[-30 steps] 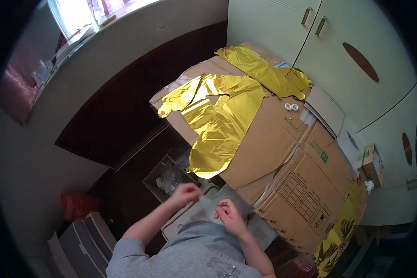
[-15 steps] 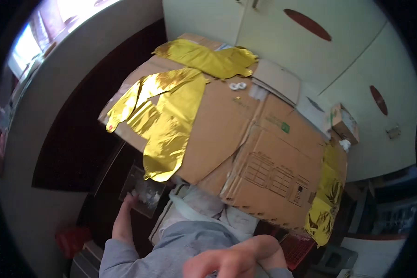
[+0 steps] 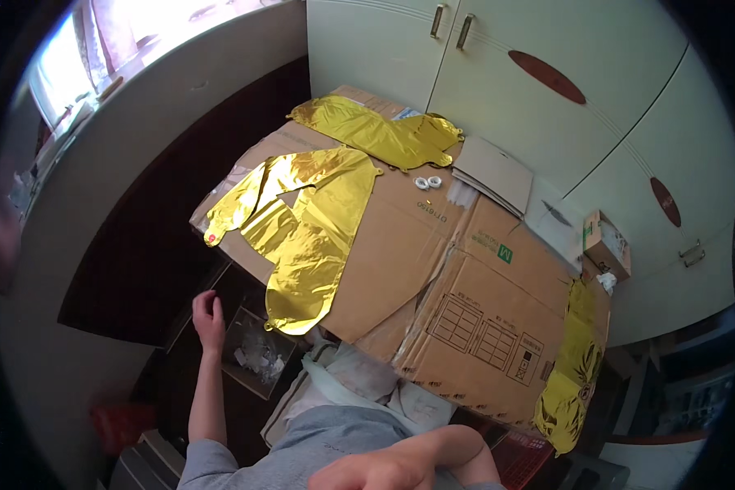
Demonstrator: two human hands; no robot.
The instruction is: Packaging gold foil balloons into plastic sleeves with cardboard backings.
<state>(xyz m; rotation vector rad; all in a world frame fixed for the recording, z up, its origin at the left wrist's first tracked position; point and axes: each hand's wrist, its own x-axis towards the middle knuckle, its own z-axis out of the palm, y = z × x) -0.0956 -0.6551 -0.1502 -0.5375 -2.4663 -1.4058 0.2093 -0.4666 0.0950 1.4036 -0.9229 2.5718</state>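
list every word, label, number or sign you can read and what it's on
I won't copy printed wording; the marks, by look:
Cardboard: a row of characters.
Cardboard, right part: a green square sign with a pale letter, small green lettering beside it.
Same part: black grid drawings, captions too small to read.

We see glossy, creased gold foil sheets, matt brown cardboard, smooth pale cabinet doors, matt grey shirt cloth and crumpled scraps, dimly lit, probably clear plastic.
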